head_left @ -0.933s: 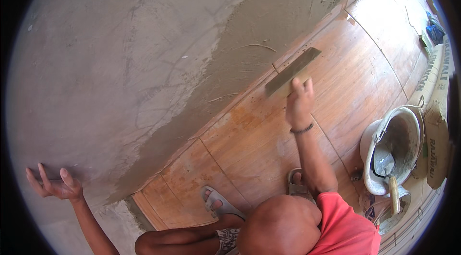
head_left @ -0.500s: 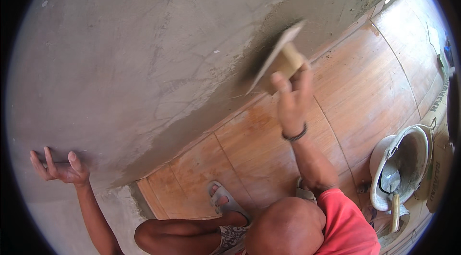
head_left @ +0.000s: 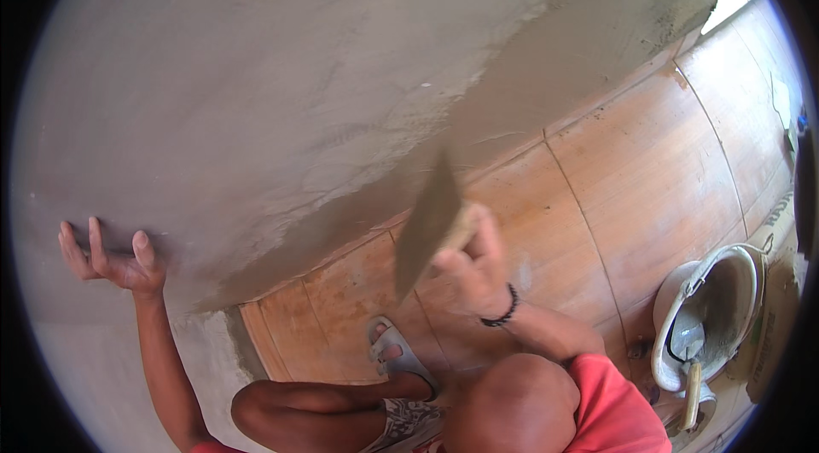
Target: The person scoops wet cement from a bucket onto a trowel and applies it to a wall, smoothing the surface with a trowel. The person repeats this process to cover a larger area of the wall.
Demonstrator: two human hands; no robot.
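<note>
My left hand (head_left: 114, 258) rests with fingers apart on the grey plastered wall (head_left: 256, 86) at the left. My right hand (head_left: 478, 261) grips a flat rectangular trowel (head_left: 431, 218), blurred, by its pale wooden handle; the blade is angled near the wall's foot. A darker, rougher band of plaster (head_left: 546, 52) runs along that foot above the orange-brown tiled floor (head_left: 640, 171). My bent knees and one grey sandal (head_left: 394, 346) show below.
At the right stands a dirty white bucket (head_left: 670, 299) with a wire handle, a tool with a wooden handle (head_left: 693, 389) in it. Paper sacks (head_left: 772, 321) lie behind the bucket. A bright opening (head_left: 725, 1) shows at the top right.
My right hand has swept the trowel up against the plaster, then down and leftward toward me. My left hand sits higher in the picture, and the view has shifted.
</note>
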